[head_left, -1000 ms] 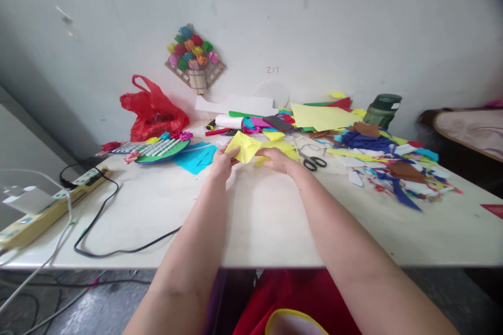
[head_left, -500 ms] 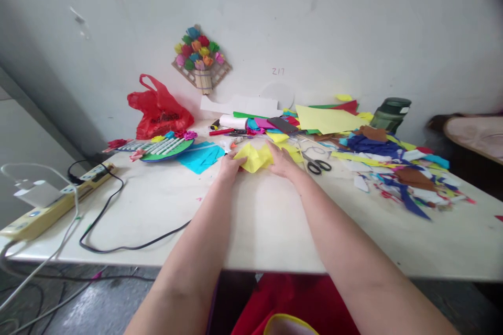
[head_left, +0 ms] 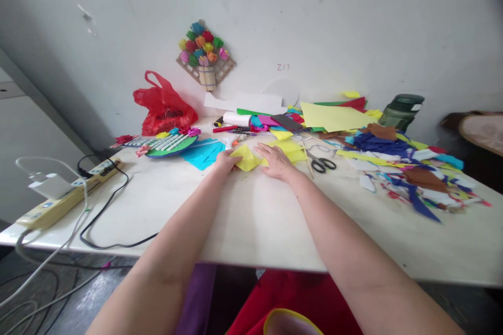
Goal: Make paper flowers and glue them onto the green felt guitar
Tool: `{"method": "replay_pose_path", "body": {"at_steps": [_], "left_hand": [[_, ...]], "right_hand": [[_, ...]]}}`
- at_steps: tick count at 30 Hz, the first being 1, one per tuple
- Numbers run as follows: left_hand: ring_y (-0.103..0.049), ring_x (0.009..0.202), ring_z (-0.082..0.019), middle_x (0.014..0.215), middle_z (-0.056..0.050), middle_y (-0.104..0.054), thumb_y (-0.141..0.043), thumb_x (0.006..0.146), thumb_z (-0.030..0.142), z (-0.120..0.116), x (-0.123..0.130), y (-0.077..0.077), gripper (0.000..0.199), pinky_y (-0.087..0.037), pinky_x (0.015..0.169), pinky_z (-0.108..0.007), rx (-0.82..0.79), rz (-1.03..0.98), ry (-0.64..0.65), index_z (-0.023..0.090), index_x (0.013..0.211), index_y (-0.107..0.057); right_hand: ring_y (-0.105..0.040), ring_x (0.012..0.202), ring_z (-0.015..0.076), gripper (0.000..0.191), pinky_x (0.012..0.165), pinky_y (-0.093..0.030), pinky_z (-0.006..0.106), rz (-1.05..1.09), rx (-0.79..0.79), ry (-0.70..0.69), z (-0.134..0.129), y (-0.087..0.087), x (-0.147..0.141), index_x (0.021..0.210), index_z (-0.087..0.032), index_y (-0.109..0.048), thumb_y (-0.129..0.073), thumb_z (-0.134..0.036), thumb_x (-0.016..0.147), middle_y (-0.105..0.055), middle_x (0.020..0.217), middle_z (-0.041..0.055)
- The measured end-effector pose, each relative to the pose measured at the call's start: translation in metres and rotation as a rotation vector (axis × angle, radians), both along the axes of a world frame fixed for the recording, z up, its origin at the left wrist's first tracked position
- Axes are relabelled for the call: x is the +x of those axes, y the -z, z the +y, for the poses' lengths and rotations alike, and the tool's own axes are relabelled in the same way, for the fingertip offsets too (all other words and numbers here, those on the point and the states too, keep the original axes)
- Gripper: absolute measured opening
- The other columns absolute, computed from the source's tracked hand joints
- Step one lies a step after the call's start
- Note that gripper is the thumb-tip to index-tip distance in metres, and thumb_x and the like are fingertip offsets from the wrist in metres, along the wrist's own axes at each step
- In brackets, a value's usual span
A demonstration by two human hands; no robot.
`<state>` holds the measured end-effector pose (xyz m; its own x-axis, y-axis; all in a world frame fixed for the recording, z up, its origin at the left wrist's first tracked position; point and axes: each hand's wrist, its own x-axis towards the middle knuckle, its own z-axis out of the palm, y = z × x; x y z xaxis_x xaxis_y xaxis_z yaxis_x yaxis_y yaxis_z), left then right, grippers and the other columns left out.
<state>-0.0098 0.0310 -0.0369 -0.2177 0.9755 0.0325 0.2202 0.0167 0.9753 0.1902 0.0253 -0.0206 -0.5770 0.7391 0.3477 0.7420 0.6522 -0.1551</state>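
My left hand (head_left: 226, 161) is closed on the left edge of a piece of yellow crepe paper (head_left: 245, 157). My right hand (head_left: 277, 162) lies flat with its fingers spread, resting on the paper's right part. More yellow paper (head_left: 290, 149) shows behind and to the right of that hand; whether it is the same sheet I cannot tell. Black-handled scissors (head_left: 323, 164) and a thin stick lie to the right of my right hand. A blue sheet of paper (head_left: 204, 153) is just left of my left hand.
A heap of paper scraps (head_left: 416, 178) and a green bottle (head_left: 401, 111) are on the right. On the left stand a red plastic bag (head_left: 165, 110), a green disc with rolled sticks (head_left: 173, 146), and a power strip (head_left: 74, 196) with cables crossing the table (head_left: 259, 230).
My right hand has flattened and slid over the yellow paper, with its fingers now spread. The left hand keeps hold of the paper's edge. The view has shifted slightly.
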Motion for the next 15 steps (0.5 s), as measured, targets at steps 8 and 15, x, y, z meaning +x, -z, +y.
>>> {"method": "replay_pose_path", "body": {"at_steps": [8, 15], "left_hand": [[-0.051, 0.043, -0.009, 0.062, -0.004, -0.062, -0.07, 0.059, 0.017, -0.006, 0.003, -0.008, 0.029, -0.037, 0.04, -0.019, -0.05, -0.233, -0.011, 0.01, 0.087, -0.065], [-0.059, 0.054, -0.014, 0.067, -0.005, -0.064, -0.072, 0.056, 0.018, -0.01, 0.01, -0.002, 0.031, -0.046, 0.046, -0.022, 0.016, -0.314, 0.05, 0.011, 0.085, -0.064]], "right_hand": [[-0.04, 0.128, 0.0275, 0.066, 0.109, -0.021, 0.05, 0.056, 0.075, -0.062, 0.0, 0.004, -0.004, 0.132, -0.017, -0.046, -0.06, -0.019, 0.068, -0.038, 0.145, 0.0125], [-0.043, 0.125, 0.0284, 0.055, 0.106, -0.026, 0.048, 0.133, 0.178, -0.137, 0.0, 0.007, -0.008, 0.115, -0.015, -0.052, -0.062, -0.015, 0.061, -0.038, 0.143, 0.0159]]}}
